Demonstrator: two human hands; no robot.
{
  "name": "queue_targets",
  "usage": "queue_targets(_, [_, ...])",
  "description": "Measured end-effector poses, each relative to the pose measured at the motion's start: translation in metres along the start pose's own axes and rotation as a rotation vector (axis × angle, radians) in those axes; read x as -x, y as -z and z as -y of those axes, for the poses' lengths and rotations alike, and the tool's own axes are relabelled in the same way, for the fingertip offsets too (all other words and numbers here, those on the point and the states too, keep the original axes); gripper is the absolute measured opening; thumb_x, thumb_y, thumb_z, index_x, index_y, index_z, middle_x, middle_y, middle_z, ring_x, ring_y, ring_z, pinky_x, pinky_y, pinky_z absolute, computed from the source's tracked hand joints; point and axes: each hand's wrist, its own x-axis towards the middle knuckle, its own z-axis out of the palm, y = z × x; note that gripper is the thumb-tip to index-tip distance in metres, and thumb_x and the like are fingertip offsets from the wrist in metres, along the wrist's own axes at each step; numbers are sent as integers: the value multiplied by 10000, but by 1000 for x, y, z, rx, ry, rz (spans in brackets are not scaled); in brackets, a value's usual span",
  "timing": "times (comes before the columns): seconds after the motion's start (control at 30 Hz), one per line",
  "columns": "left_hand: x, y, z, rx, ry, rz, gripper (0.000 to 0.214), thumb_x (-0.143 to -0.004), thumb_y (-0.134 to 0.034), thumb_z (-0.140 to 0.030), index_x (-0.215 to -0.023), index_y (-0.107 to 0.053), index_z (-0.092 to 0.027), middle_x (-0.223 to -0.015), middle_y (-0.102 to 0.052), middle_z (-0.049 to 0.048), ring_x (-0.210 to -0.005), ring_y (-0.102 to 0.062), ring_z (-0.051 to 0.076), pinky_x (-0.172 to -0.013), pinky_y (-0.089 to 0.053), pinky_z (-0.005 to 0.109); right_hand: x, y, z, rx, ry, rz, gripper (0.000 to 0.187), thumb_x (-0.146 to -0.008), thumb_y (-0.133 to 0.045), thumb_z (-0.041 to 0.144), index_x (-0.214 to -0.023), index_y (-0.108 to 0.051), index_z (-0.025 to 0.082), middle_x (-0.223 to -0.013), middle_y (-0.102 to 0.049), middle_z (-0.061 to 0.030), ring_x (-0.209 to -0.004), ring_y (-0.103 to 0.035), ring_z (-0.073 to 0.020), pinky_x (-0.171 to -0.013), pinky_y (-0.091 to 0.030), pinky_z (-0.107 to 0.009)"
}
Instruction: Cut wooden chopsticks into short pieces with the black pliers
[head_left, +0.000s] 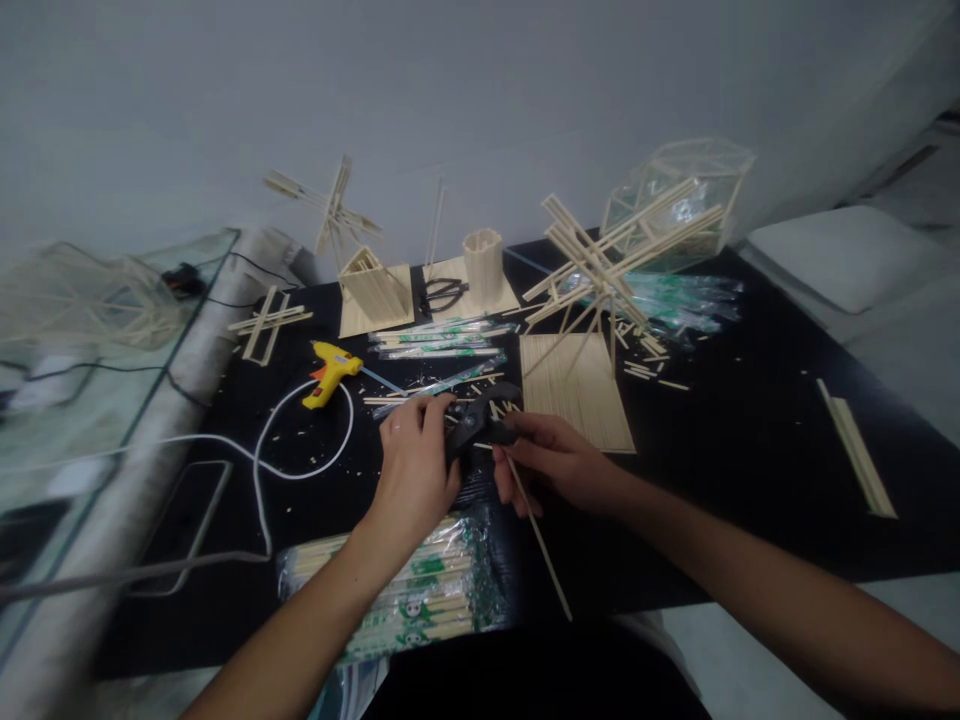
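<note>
Left hand (416, 450): fingers closed round the black cutter (469, 422), which is held above the table (750, 480). Right hand (551, 460), just right of the cutter: fingers gripping a thin wooden stick (550, 565), its long end slanting toward the person; whether this hand also touches the cutter, cannot tell. Containers noted. Clear plastic pack (435, 590), nearer the person than the cutter: holds rows of pale sticks, wrapping printed green with pandas, partly covered by the left arm. Wrapped sticks (442, 340), beyond the cutter: pale lengths inside clear, green-marked sleeves. Square stick box (379, 292), beyond and left of the cutter: contents not discernible. Stick tube (484, 272), farther beyond the cutter: upright, mouth up, inside not visible. Yellow glue gun (330, 373), left of the cutter: lying flat, blue rod protruding from its back.
</note>
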Motion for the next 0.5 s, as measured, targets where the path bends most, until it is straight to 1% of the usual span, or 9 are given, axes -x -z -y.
queue_targets(0.13, [0, -3, 1, -5, 1, -34, 661, -727, -608, -37, -1358, -451, -159, -1284, -509, 184, -1224, -498, 361, -1062, -407, 568, -1, 1, -2, -69, -13, 36, 230, -997, -614, 385, -940, -583, 163, -732, -734, -29, -509, -661, -112, -422, -485, -177])
queue_targets(0.27, [0, -3, 0, -7, -6, -43, 699, -720, -622, -43, -1378, -430, -180, -1291, -501, 180, -1227, -502, 374, -1054, -408, 590, -1, 3, -4, -105, -23, 47, 213, -1005, -601, 368, -945, -585, 164, -746, -743, -35, -524, -678, -116, -428, -504, -177])
queue_targets(0.5, [1, -2, 0, -32, -2, -51, 654, -718, -607, -40, -1339, -461, -184, -1243, -503, 168, -1172, -523, 370, -1028, -425, 594, -2, 4, -4, -137, -62, 61, 240, -977, -637, 392, -934, -590, 160, -722, -743, -36, -504, -675, -122, -408, -506, -175])
